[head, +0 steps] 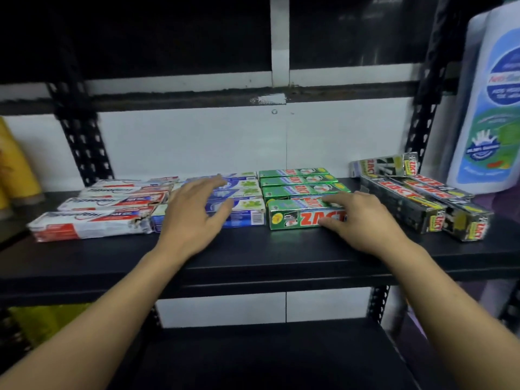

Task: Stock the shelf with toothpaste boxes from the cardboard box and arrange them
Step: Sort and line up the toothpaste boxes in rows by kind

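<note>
Black metal shelf (253, 249) with a white wall (197, 142) behind it, and all the toothpaste boxes lying flat on it. The front green box (295, 218) is the one to go by. Its long side runs left-right along the shelf edge, logo facing forward, with more green boxes (298, 181) lined up the same way right behind it.

The right hand (363, 218) grips its right end, fingers over the top and thumb against the front face. The left hand (194, 215) is just left of it, fingers spread and relaxed over the blue-and-white boxes (244, 209), holding nothing.

Further left are the red-and-white boxes (92, 223). To the right the black boxes (408, 204) sit skewed, ends angled toward the front. A big white bottle (489, 108) is beyond those.
</note>
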Motion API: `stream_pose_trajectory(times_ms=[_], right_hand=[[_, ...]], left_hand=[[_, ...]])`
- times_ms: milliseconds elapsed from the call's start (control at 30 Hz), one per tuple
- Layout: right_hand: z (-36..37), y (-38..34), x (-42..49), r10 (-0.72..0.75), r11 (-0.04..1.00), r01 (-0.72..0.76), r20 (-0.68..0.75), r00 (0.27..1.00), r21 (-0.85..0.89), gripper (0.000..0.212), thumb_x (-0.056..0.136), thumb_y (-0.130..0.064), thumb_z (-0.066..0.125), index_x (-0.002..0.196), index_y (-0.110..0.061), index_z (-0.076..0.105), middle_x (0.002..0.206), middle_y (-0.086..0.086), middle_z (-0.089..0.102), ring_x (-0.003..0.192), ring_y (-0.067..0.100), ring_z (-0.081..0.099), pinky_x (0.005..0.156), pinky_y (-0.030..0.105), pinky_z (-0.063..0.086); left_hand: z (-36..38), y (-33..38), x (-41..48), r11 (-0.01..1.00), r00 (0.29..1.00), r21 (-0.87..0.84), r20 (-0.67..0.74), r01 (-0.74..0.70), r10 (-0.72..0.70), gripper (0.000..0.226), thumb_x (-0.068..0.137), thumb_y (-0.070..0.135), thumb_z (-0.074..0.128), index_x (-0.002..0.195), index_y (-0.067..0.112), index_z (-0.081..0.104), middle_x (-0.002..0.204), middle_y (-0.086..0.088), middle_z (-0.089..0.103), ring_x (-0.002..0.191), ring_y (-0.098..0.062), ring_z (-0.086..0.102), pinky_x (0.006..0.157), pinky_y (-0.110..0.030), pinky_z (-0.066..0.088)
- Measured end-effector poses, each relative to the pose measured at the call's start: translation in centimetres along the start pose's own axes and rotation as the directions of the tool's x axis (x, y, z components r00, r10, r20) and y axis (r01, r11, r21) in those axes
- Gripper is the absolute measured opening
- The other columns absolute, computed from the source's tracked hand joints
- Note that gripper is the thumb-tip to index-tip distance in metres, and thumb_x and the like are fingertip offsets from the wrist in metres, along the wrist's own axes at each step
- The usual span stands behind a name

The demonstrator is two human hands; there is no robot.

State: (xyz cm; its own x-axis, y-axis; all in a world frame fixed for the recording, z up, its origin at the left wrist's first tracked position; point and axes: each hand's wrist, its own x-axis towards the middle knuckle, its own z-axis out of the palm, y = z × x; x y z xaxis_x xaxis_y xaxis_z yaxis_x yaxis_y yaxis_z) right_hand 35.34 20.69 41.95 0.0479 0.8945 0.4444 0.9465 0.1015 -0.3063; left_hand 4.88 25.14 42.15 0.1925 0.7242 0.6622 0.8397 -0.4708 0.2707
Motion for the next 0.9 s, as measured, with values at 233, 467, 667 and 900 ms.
stream_pose_trajectory(times_ms=[233,467,667,900], right_hand=[[1.5,0.9,0.7,0.014,0.998,-0.016,0.030,0.999,0.065,0.057,0.086,-0.049,0.064,0.140,-0.038,0.048,0.158,-0.002,0.031,0.146,0.025,0.021,0.119,0.041,0.022],[1.7,1.1,0.9,0.063,0.994,-0.069,0.073,0.995,0.083,0.055,0.090,-0.040,0.063,0.140,-0.047,0.044,0.164,0.004,0.009,0.149,0.034,0.008,0.121,0.044,0.012],[1.1,0.4,0.5,0.063,0.991,-0.070,0.070,0.996,0.111,0.053,0.090,-0.044,0.062,0.141,-0.045,0.046,0.161,0.002,0.021,0.144,0.027,0.029,0.115,0.034,0.025],[1.1,0.6,0.6,0.064,0.993,-0.072,0.090,0.994,0.091,0.054,0.090,-0.048,0.060,0.142,-0.046,0.043,0.160,0.002,0.024,0.144,0.027,0.029,0.115,0.035,0.025]], left_hand=[[0.6,-0.6,0.1,1.000,0.998,-0.003,0.064,0.026,-0.026,0.066,0.073,0.060,0.039,0.130,0.033,0.061,0.137,0.011,0.059,0.128,-0.015,0.050,0.110,-0.039,0.037],[1.1,-1.2,0.3,0.996,0.995,-0.035,0.065,0.079,-0.076,0.049,0.071,0.053,0.051,0.115,0.036,0.068,0.117,0.013,0.069,0.115,-0.012,0.058,0.101,-0.029,0.042],[1.4,-1.7,0.4,0.996,0.994,-0.021,0.062,0.091,-0.089,0.050,0.070,0.061,0.054,0.112,0.038,0.071,0.116,0.012,0.069,0.116,-0.016,0.057,0.103,-0.038,0.043],[1.3,-1.8,0.4,0.997,0.997,-0.048,0.057,0.053,-0.051,0.051,0.073,0.058,0.056,0.113,0.034,0.074,0.121,0.015,0.068,0.122,-0.014,0.057,0.107,-0.035,0.041]])
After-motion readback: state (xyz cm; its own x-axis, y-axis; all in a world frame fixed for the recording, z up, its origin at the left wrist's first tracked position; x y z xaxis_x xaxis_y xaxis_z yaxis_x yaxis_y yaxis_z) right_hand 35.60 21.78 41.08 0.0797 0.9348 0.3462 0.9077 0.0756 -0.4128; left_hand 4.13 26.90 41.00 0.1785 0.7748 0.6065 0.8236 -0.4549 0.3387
